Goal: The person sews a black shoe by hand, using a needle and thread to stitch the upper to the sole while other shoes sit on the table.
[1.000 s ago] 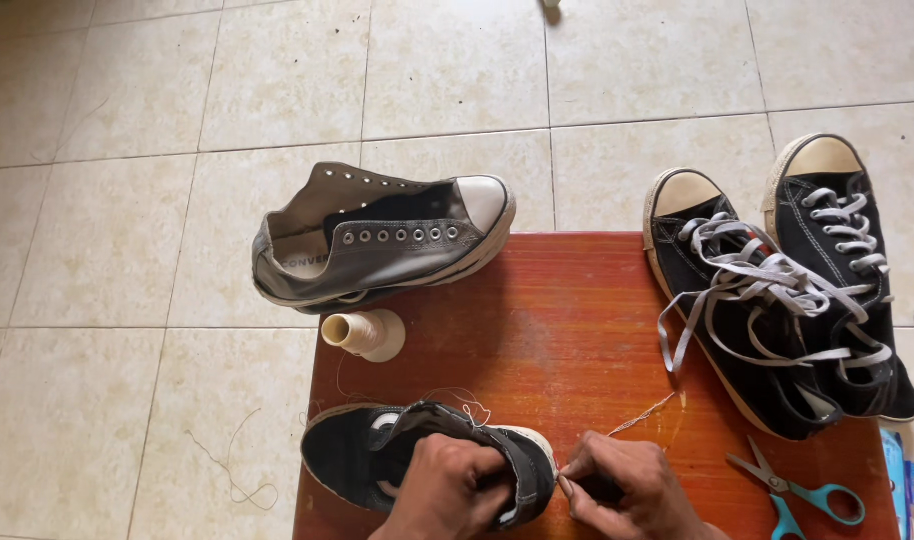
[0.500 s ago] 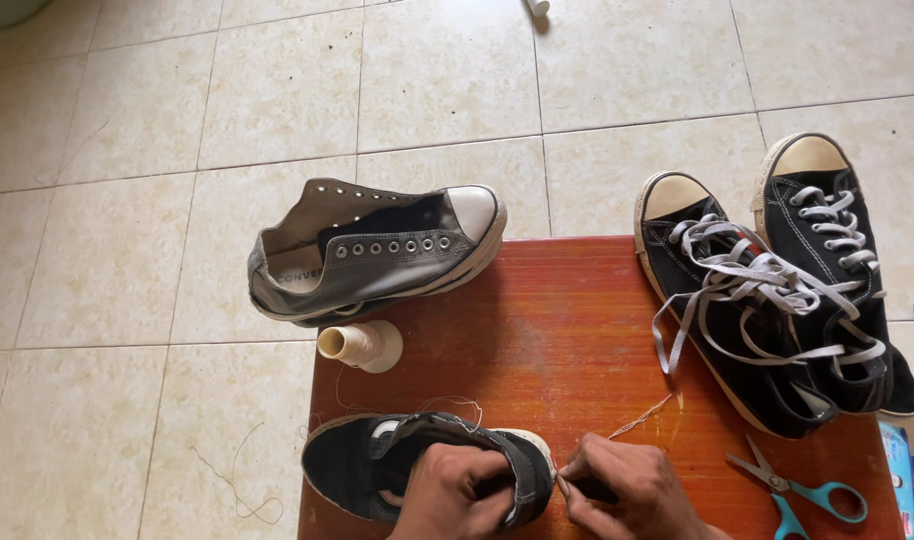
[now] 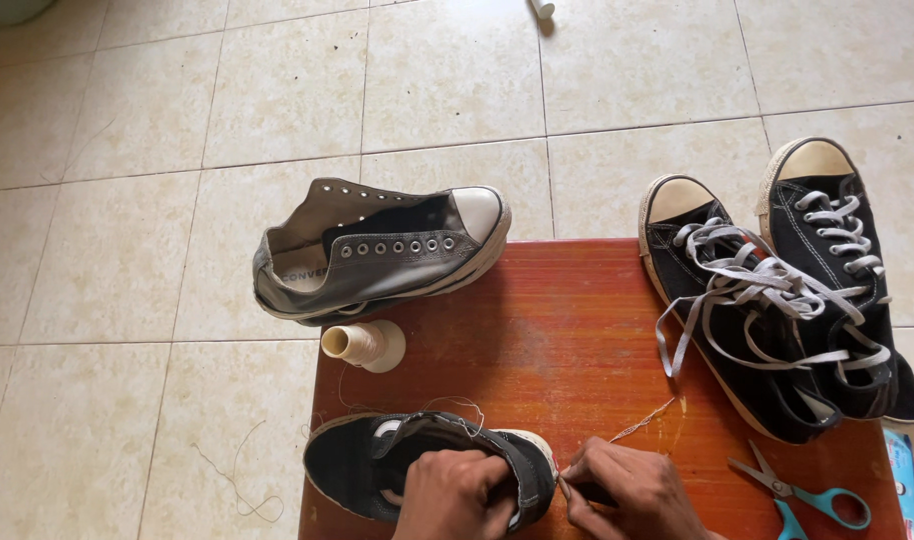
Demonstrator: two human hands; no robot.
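Head view showed the red counter (image 3: 577,330), then the black shoe (image 3: 377,470) at its near edge gripped shut in my left hand (image 3: 455,492), my right hand (image 3: 632,490) pinched on a thread (image 3: 642,420).

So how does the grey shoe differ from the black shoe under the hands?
The grey shoe lies on its side, half off the table's far corner, untouched; the black shoe sits at the near edge, gripped by the left hand. The grey shoe's toe cap shows plainly; the black shoe's toe is where the right hand works with thread. Both are unlaced low-top sneakers.
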